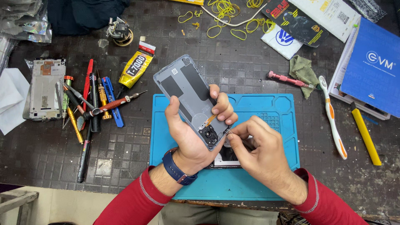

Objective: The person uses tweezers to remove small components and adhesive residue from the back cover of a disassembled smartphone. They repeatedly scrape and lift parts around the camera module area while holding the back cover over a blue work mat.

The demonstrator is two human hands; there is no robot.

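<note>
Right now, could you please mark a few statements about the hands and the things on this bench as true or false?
1. The left hand holds a grey phone back cover above the blue mat. True.
2. The right hand rests flat on the mat, away from the cover. False: its fingertips pinch at the cover's lower edge.
3. A toothbrush lies right of the mat. True.
4. The yellow glue tube lies on the mat. False: it lies on the dark bench, up and left of the mat.
5. The screwdrivers and tools are piled left of the mat. True.
6. The left wrist is bare. False: it wears a dark blue watch.
</note>
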